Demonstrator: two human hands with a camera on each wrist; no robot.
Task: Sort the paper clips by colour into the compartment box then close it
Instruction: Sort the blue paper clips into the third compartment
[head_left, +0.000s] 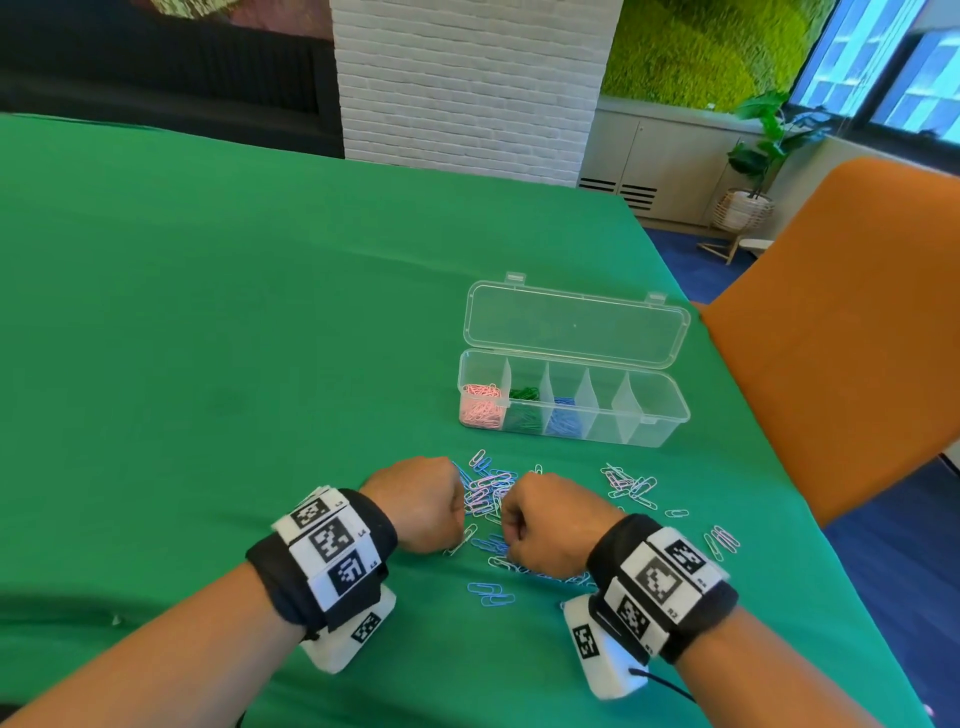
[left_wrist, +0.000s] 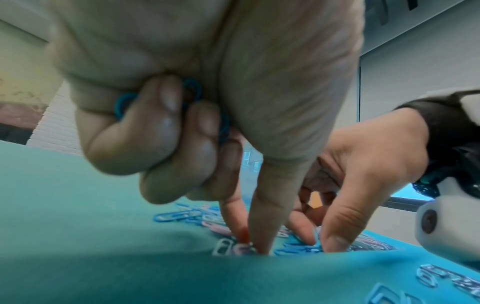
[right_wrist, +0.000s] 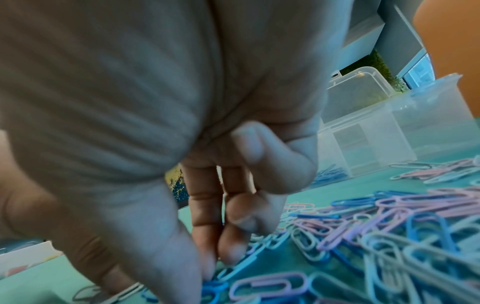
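Note:
A clear compartment box (head_left: 660, 421) stands on the green cloth with its lid (head_left: 576, 325) open behind it. Its left compartments hold pink clips (head_left: 480, 408), green clips (head_left: 522, 408) and blue clips (head_left: 561, 418). A pile of loose pink, blue and pale paper clips (head_left: 488, 491) lies in front of it. Both hands are knuckles-up over this pile. My left hand (left_wrist: 249, 243) holds blue clips (left_wrist: 193, 88) under its curled fingers, with thumb and forefinger tips down on the pile. My right hand (right_wrist: 210, 273) pinches a blue clip (right_wrist: 214, 287) on the cloth.
A smaller scatter of clips (head_left: 628, 486) lies to the right, with a few more (head_left: 719, 540) near the table's right edge. An orange chair (head_left: 857, 322) stands close beside that edge. The green cloth (head_left: 208, 312) stretches left and far.

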